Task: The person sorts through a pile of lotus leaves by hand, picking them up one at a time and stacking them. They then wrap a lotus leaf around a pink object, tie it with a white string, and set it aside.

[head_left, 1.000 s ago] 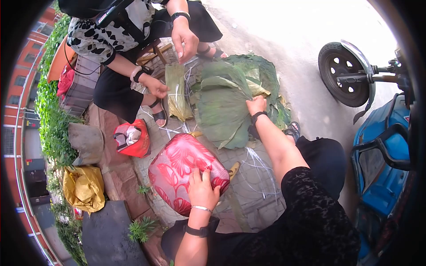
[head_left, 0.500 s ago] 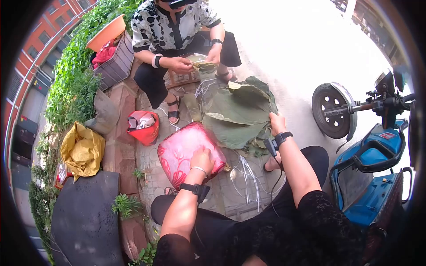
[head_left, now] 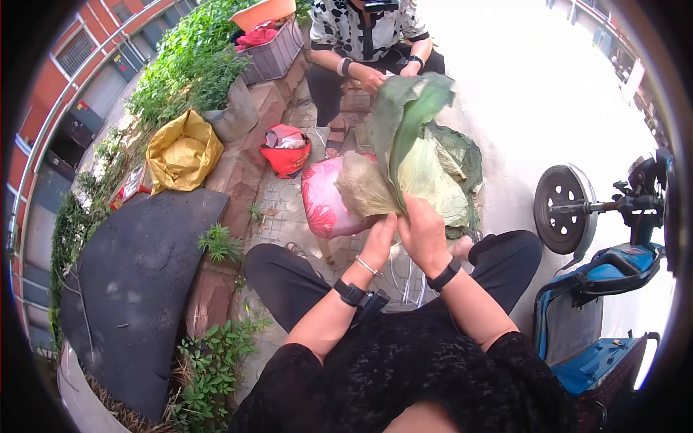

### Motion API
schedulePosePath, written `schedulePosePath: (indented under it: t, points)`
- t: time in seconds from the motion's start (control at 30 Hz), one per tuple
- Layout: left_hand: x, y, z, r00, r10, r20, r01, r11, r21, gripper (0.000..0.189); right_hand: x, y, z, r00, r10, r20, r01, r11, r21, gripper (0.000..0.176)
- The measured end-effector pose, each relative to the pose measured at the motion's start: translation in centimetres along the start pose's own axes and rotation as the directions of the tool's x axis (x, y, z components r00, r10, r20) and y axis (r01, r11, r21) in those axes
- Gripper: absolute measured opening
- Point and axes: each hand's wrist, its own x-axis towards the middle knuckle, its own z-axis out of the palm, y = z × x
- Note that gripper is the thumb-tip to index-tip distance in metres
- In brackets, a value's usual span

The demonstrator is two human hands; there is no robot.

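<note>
My left hand (head_left: pixel 378 242) and my right hand (head_left: pixel 424 232) are close together in front of me, both closed on the stem end of a large lotus leaf (head_left: pixel 411 130). The leaf stands up from my hands, green at the top, with a brownish flap folded out to the left. Behind it lies a pile of lotus leaves (head_left: pixel 465 162), partly covered. A pink-and-red patterned bag (head_left: pixel 323 202) sits to the left, partly under the brownish flap. White strips (head_left: pixel 410 278) lie on the paving below my hands.
Across from me sits another person (head_left: pixel 368 36), whose hands are partly behind the leaf. A red bag (head_left: pixel 286 151), a yellow sack (head_left: pixel 184 151), a black sheet (head_left: pixel 141 289) and a grey crate (head_left: pixel 273 59) are on the left. A blue scooter (head_left: pixel 599 289) stands at the right.
My left hand has left the pink bag and joined my right hand at the leaf. The leaf is now raised and turned upright. My view has shifted, so the surroundings sit differently.
</note>
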Motion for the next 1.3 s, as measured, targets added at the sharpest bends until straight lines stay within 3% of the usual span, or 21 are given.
schedulePosePath:
  t: [0.03,0.07,0.1,0.2,0.33,0.43,0.53,0.63,0.77,0.8,0.9,0.93,1.03,1.07,1.17,1.2,1.3]
  points:
    - [-2.0,0.8,0.9,0.996,-0.067,-0.058,0.039,0.92,-0.39,0.061,-0.7,-0.9,0.7,0.998,-0.044,0.036,0.044,0.999,0.01,0.036]
    - [-3.0,1.1,1.3,0.991,-0.037,-0.132,-0.036,0.859,-0.511,0.061,-1.4,-1.8,1.3,0.994,-0.013,0.106,0.013,1.0,-0.005,0.035]
    - [-4.1,0.9,1.3,0.978,-0.021,-0.209,-0.115,0.78,-0.616,0.061,-2.2,-2.2,1.9,0.988,-0.079,0.129,0.077,0.997,0.015,0.036]
    - [-6.7,-1.8,-2.4,0.987,-0.077,-0.142,-0.053,0.674,-0.737,0.047,-5.0,-3.7,3.8,0.944,-0.259,0.203,0.247,0.965,0.083,0.039]
    - [-9.2,-0.9,-3.3,0.955,-0.182,-0.232,-0.065,0.639,-0.767,0.034,-6.6,-6.2,4.6,0.898,-0.358,0.255,0.329,0.932,0.152,0.034]
    - [-9.7,0.4,-4.1,0.909,-0.177,-0.377,-0.17,0.667,-0.725,0.033,-5.1,-6.7,4.8,0.852,-0.439,0.284,0.361,0.887,0.289,0.042]
    - [-10.2,2.7,-6.7,0.924,-0.152,-0.35,-0.145,0.708,-0.691,0.033,-2.9,-7.8,3.3,0.824,-0.426,0.372,0.247,0.863,0.441,0.052]
    - [-9.6,6.2,-8.1,0.924,-0.03,-0.382,-0.195,0.821,-0.537,0.035,-1.3,-7.7,4.2,0.837,-0.411,0.361,0.225,0.86,0.457,0.06]
    - [-7.9,8.3,-11.7,0.951,0.109,-0.291,-0.213,0.909,-0.358,0.033,0.6,-7.5,6.7,0.862,-0.448,0.238,0.284,0.815,0.506,0.05]
    - [-7.3,8.6,-12.6,0.964,0.103,-0.246,-0.204,0.88,-0.429,0.032,0.8,-7.5,7.1,0.884,-0.401,0.241,0.219,0.809,0.545,0.038]
    - [-6.0,7.6,-15.2,0.997,0.041,-0.065,-0.062,0.928,-0.366,0.03,1.3,-5.6,9.7,0.893,-0.299,0.336,-0.012,0.731,0.682,0.031]
    - [-5.6,7.7,-14.6,0.991,0.063,-0.12,-0.107,0.909,-0.403,0.028,1.1,-5.3,10.3,0.905,-0.232,0.356,-0.081,0.729,0.68,0.025]
    - [-4.2,3.9,-16.7,0.994,-0.059,-0.089,0.019,0.918,-0.395,0.027,0.5,-4.5,12.0,0.859,0.057,0.509,-0.359,0.776,0.518,0.019]
    - [-3.8,3.2,-16.6,0.992,-0.058,-0.111,0.001,0.889,-0.457,0.026,0.3,-3.9,12.8,0.85,0.086,0.52,-0.38,0.785,0.49,0.019]
    - [-2.8,0.3,-17.7,0.973,-0.191,-0.13,0.141,0.936,-0.322,0.03,-0.1,-4.3,14.3,0.933,-0.025,0.358,-0.157,0.869,0.469,0.029]
    - [-2.6,0.7,-17.2,0.973,-0.181,-0.145,0.123,0.933,-0.339,0.03,0.5,-4.3,14.9,0.931,-0.167,0.325,0.025,0.916,0.401,0.044]
    - [-1.7,0.4,-18.2,0.964,-0.025,-0.264,-0.075,0.93,-0.36,0.032,2.4,-4.1,15.2,0.954,-0.103,0.283,-0.021,0.914,0.405,0.05]
